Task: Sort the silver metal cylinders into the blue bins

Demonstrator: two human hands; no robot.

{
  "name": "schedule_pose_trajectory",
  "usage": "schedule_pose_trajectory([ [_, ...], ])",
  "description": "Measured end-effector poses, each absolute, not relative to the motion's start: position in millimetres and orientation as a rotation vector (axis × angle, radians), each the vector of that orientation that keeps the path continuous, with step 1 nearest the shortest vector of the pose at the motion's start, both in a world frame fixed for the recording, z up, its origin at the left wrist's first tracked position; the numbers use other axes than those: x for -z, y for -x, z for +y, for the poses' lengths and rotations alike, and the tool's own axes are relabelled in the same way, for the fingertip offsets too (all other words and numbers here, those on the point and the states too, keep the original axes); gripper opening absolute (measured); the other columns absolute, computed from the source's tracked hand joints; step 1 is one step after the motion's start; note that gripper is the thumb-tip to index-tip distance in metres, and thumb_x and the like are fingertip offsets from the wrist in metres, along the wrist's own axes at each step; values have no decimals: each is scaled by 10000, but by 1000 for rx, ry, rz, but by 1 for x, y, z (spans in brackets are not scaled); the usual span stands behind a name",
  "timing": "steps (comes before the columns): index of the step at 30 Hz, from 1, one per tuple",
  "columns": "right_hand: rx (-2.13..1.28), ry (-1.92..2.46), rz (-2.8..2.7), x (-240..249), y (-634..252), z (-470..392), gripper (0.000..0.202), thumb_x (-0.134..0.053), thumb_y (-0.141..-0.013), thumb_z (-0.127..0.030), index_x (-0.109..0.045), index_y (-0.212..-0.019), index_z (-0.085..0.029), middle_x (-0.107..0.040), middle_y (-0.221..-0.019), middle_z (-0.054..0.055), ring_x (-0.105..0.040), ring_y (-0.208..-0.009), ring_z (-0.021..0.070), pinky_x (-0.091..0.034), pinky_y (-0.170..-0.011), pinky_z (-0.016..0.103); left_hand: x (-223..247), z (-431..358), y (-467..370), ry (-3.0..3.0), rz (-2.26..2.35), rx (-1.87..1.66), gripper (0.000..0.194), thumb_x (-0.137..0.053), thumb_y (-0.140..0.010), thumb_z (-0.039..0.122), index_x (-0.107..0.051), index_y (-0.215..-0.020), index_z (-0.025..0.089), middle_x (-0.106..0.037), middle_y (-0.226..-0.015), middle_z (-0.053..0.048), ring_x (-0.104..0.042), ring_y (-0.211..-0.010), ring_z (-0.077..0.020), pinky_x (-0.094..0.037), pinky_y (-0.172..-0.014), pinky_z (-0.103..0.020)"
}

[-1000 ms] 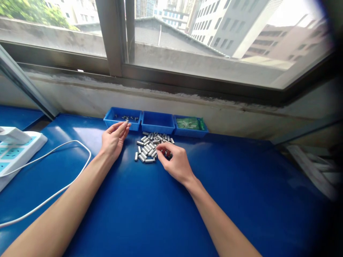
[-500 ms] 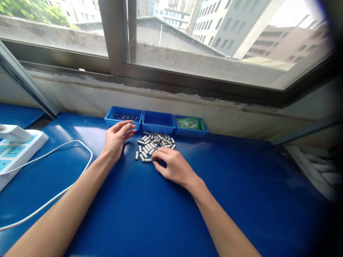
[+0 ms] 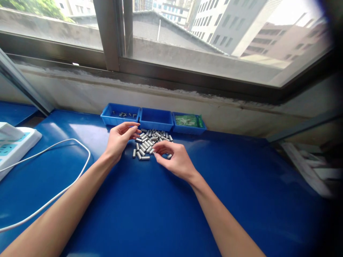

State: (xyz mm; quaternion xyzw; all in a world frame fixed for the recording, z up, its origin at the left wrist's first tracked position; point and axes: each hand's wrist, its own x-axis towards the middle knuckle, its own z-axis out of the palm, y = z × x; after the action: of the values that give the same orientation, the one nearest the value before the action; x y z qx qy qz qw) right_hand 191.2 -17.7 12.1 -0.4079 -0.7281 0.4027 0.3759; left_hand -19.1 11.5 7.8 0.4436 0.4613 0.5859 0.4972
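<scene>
A heap of small silver pieces with dark sides (image 3: 146, 145), oblong like little metal shells, lies loose on the blue table (image 3: 150, 203). At its left edge, my left hand (image 3: 120, 139) hovers with fingers stretched out and nothing visible in them. My right hand (image 3: 173, 156) is over the heap's front right part, thumb and forefinger curled toward each other in a pinch. Something small and pale shows at those fingertips, too small to name. A few pieces show beneath the right palm.
Behind the heap stand three joined blue bins: the left bin (image 3: 107, 119) holds small metal parts, the middle bin (image 3: 157, 125) shows a bare inside, the right bin (image 3: 187, 129) holds a green bag (image 3: 189, 120). A white cable (image 3: 87, 157) and a power strip (image 3: 29, 141) lie left.
My left hand has moved slightly right, closer to the heap. My right hand has lifted a little from the heap's front edge, its fingers shifting. The whole view has shifted slightly.
</scene>
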Motion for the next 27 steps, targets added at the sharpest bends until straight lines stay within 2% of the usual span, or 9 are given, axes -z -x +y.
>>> schedule_pose_trajectory([
  [4,-1334,1046,-1317,-11,-191,-11,268,-803,-731,-255,-675,-960,-203,-749,-896,30,-711,-841,168,-565,-794,287,-9,8,16,-1178,1086,-1344,305,-733,-809,382,-726,-1008,151,-731,-827,-58,-667,-732,-157,-520,-733,-279],
  [10,-1545,980,-860,-9,-190,-7,399,-879,-634,-234,-631,-945,-204,-752,-890,17,-723,-819,140,-569,-785,242,-9,2,7,-1341,1037,-1195,345,-743,-805,407,-734,-1053,168,-763,-899,-80,-708,-816,-204,-535,-760,-287],
  [14,-1574,964,-810,-8,-185,-9,471,-880,-628,-220,-607,-1011,-220,-753,-925,11,-728,-860,142,-573,-808,244,-9,-4,-1,-1410,957,-1095,370,-767,-773,405,-744,-1073,190,-765,-1000,-102,-724,-910,-255,-561,-815,-331],
  [18,-1559,983,-846,-5,-179,-12,526,-881,-625,-242,-577,-1055,-230,-755,-896,-1,-728,-842,143,-572,-820,264,-7,-6,-5,-1434,906,-1108,360,-797,-734,371,-753,-1041,190,-763,-974,-101,-728,-884,-248,-572,-835,-351],
  [23,-1452,1008,-964,-2,-174,-15,469,-878,-651,-296,-502,-923,-230,-748,-801,-20,-711,-729,130,-559,-764,258,-3,-5,-4,-1478,941,-1145,251,-810,-727,351,-761,-914,189,-764,-908,-84,-723,-802,-222,-575,-762,-317],
  [27,-1296,1054,-1116,-2,-174,-16,451,-866,-673,-367,-464,-823,-225,-720,-746,-27,-704,-702,147,-558,-736,270,-3,-6,-3,-1499,977,-1143,231,-807,-736,357,-757,-885,189,-765,-872,-70,-729,-780,-220,-579,-727,-302],
])
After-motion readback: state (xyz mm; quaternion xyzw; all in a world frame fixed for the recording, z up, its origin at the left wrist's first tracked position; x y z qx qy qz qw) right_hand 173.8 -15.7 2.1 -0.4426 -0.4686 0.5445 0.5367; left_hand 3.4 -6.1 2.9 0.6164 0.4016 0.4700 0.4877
